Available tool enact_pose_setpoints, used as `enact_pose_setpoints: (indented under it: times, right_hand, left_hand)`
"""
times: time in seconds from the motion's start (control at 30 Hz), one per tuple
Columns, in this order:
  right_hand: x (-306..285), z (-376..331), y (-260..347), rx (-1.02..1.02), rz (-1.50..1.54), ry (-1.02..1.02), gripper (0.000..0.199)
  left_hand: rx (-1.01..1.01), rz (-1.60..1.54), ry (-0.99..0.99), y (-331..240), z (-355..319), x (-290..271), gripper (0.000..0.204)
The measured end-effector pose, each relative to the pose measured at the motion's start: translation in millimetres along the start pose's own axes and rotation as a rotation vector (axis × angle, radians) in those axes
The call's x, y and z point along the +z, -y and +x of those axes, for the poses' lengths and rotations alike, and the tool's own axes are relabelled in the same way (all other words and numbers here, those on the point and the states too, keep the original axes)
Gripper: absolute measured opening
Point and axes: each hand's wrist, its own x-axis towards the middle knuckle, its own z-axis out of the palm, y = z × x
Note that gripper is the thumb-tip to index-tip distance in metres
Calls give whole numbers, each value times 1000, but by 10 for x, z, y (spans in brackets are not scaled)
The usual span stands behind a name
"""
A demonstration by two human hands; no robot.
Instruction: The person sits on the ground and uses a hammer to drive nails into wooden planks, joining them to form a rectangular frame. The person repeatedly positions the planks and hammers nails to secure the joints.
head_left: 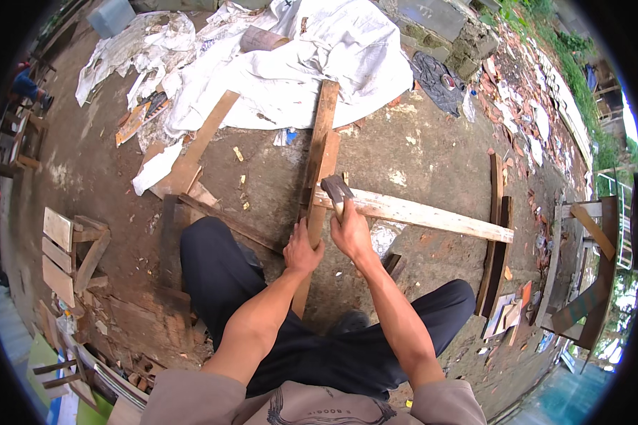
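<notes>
- Step in hand, as judged: nailing. Right hand clenches a hammer, its head over the crossing of the pale plank and dark upright batten on the dirt ground.
- Left hand grips the batten, steadying it.
- Next calls for a square blow, fingers clear.
- Nail hidden beneath hammer head; handle mostly covered by the fist.

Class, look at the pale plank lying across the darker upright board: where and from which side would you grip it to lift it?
Grip the pale plank along its free right-hand stretch, probably from above: it lies flat, and the hammer and both hands crowd its left end.
</notes>
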Motion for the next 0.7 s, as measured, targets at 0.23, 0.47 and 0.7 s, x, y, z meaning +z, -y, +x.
enact_pose_setpoints:
  times: [0.23,0.47,0.7]
  right_hand:
    - [-204,-38,381,-270,171,-220,48]
    - [183,68,-148,96,-22,6,41]
    - [65,-81,128,-11,177,-103,43]
  left_hand:
    - [-1,16,-37,160,11,8,85]
    - [57,-43,-4,42,-32,32,86]
    - [37,-46,-24,66,-14,-61,85]
